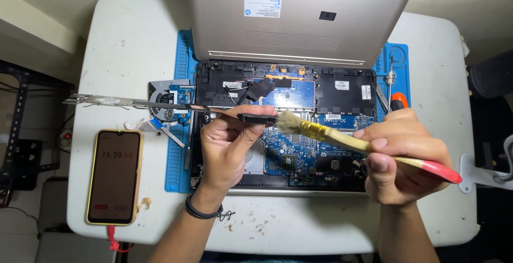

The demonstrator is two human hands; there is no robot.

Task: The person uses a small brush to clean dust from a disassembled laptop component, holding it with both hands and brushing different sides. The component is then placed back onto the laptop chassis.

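1. Black, flat and narrow: small part (257, 117) pinched at its left end between thumb and fingers (243, 110) of left hand (227, 145), held level above the opened laptop (288, 129)
2. Pale bristles of paintbrush (342, 138) touching the right end of the small part; brass-coloured ferrule just behind, cream handle running down to the right, red tip past the knuckles
3. Right hand (403, 159) wrapped around the brush handle, fingers curled tight and pressed together on it, thumb on top
4. Blue circuit board (315, 159) exposed beneath both hands, inside the laptop's dark lower shell; silver bottom cover (299, 17) propped up behind, at the far edge
5. Blue work mat (176, 156) under the laptop, on a white counter (133, 38)
6. Left of the laptop: removed fan unit (168, 102) on the mat, with a long thin metal strip (112, 101) reaching out over the counter
7. Phone (114, 177) in yellow case near the left counter edge, screen lit, red cable (113, 239) at its bottom end
8. Orange-handled screwdriver (395, 94) on the mat's right side, just behind the right hand
9. Black band (202, 212) around the left wrist
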